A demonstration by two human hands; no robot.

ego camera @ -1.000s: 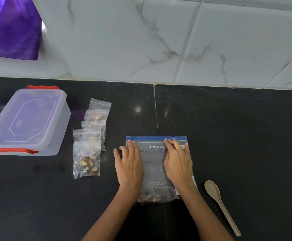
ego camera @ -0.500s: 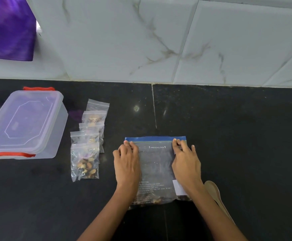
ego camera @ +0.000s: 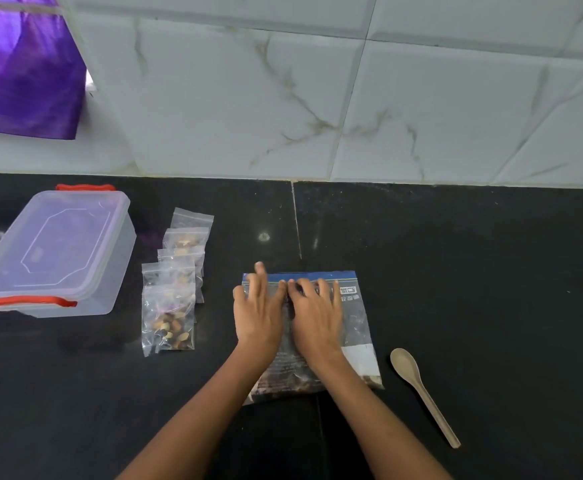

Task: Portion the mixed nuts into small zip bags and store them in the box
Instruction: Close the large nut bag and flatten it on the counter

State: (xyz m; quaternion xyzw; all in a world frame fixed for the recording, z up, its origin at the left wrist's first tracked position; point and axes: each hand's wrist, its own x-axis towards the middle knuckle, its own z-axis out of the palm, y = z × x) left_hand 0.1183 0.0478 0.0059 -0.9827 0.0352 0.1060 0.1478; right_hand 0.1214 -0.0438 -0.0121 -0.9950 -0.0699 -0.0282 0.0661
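Whereas half a second earlier the flat, pressing left hand (ego camera: 258,311) and right hand (ego camera: 316,313) sat apart on the big nut bag (ego camera: 354,327) lying mid-counter, they had now met, suggesting its seal was nearly closed.

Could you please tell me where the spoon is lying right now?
In the head view, the spoon lies on the black counter at lower right, just right of the large zip bag.
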